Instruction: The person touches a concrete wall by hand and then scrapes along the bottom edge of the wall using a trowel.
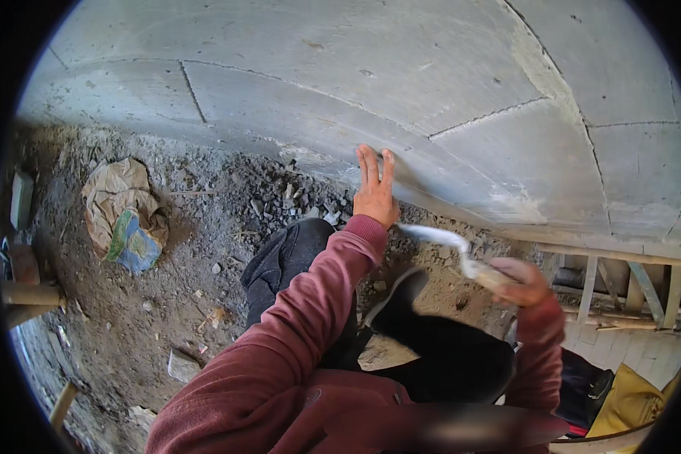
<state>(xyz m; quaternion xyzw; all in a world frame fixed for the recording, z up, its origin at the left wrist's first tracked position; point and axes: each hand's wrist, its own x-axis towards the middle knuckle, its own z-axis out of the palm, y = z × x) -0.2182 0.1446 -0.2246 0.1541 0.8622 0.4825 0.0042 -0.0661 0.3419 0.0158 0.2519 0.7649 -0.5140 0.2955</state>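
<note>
Head view: left hand (375,189) flat on block wall (446,83), right hand (518,281) gripping trowel (450,244).

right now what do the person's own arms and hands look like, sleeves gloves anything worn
Both arms wear long dark red sweatshirt sleeves with ribbed cuffs ending at the wrists. The left hand and the right hand are bare: no gloves, and no rings or watch that can be made out. The right sleeve shows only partly near the picture's lower right.

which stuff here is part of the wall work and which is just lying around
In use:
- left hand flat on the block wall
- right hand gripping a trowel

Lying about:
- crumpled paper sack
- rubble at the wall's foot
- wooden ladder
- yellow bag
</note>
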